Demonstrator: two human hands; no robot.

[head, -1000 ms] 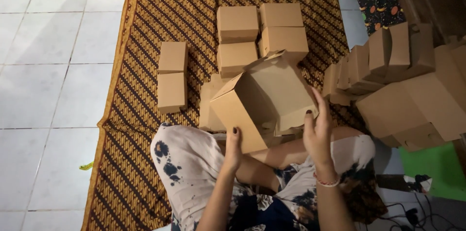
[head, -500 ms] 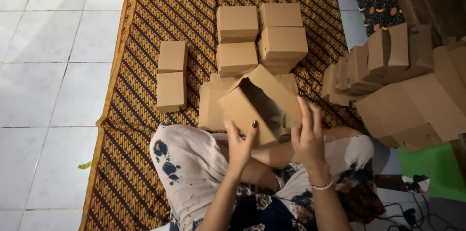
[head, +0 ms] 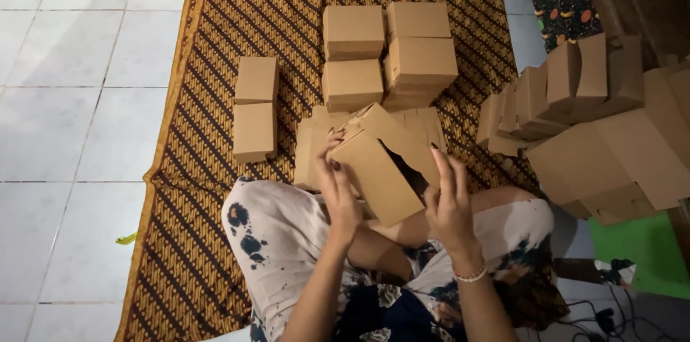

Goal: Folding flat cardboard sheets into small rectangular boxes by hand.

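I see a plain brown cardboard box (head: 377,169), tilted, over the lap, w/ one end open and a dark gap along its right side. L hand (head: 339,194) is closed on its left edge, fingers curled over the top corner. R hand (head: 451,205) has fingers spread, touching the right side. Folded boxes (head: 388,51) sit on the patterned mat (head: 208,40) beyond.
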